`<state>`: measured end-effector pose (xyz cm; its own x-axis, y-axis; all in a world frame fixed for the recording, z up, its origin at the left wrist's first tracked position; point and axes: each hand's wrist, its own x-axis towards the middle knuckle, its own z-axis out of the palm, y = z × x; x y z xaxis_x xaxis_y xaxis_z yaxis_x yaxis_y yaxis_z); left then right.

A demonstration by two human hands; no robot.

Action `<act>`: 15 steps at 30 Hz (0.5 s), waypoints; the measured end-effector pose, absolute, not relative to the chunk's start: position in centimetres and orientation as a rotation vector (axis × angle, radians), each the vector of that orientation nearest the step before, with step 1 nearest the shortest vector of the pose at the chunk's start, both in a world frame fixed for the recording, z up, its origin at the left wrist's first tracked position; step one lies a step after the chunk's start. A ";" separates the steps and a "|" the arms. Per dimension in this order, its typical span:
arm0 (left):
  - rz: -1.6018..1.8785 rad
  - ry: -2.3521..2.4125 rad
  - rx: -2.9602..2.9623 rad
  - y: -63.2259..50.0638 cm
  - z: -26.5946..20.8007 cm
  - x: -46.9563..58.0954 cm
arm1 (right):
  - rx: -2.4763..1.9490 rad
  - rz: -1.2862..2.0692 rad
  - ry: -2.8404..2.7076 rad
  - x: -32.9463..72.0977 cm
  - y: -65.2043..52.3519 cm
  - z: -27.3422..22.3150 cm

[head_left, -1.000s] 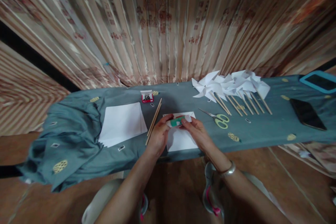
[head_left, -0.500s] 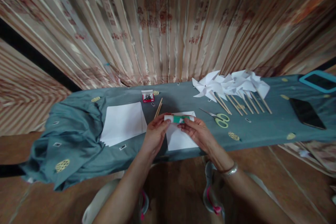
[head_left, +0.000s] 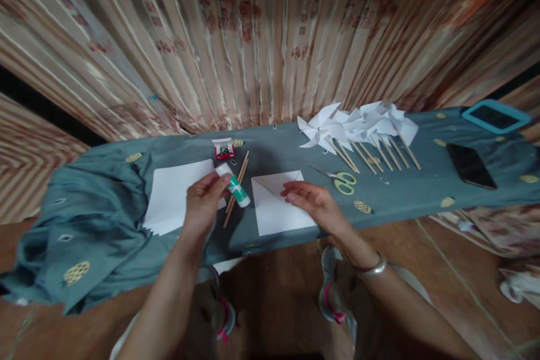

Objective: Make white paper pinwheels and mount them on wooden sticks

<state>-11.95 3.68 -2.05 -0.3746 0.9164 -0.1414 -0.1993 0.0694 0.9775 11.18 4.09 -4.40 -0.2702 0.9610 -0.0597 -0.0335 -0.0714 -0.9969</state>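
My left hand (head_left: 206,197) is closed on a green and white glue stick (head_left: 238,191), gripping its upper end. The glue stick tilts over two thin wooden sticks (head_left: 230,211) and a stack of white paper (head_left: 169,194). Over the right side of a single white sheet (head_left: 274,219) hovers my right hand (head_left: 314,202). Its fingers are loosely curled, with a gap to the thumb and nothing visible between them. Crease or fold lines run along the sheet's top edge and part of it is hidden by the hand.
Green-handled scissors (head_left: 343,183) lie right of the sheet. Behind them are several paper pinwheels (head_left: 358,126) on wooden sticks. A small red box (head_left: 224,149) of metal pins stands at the back. A black phone (head_left: 470,166) and a blue-framed device (head_left: 495,116) lie far right on the cloth-covered table (head_left: 400,202).
Both hands held the glue stick over the sheet before. The right hand has let go, and the left has carried the glue stick leftward and tilted it. The view has shifted slightly.
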 end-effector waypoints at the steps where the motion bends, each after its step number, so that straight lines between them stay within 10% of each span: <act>1: 1.449 1.503 0.874 4.0 -2.1 -12.8 | -1.137 1.381 -1.427 11.9 4.0 -4.6; 15: 0.667 2.207 1.639 6.7 -5.0 -15.2 | -1.025 0.571 -2.344 14.0 1.1 -6.1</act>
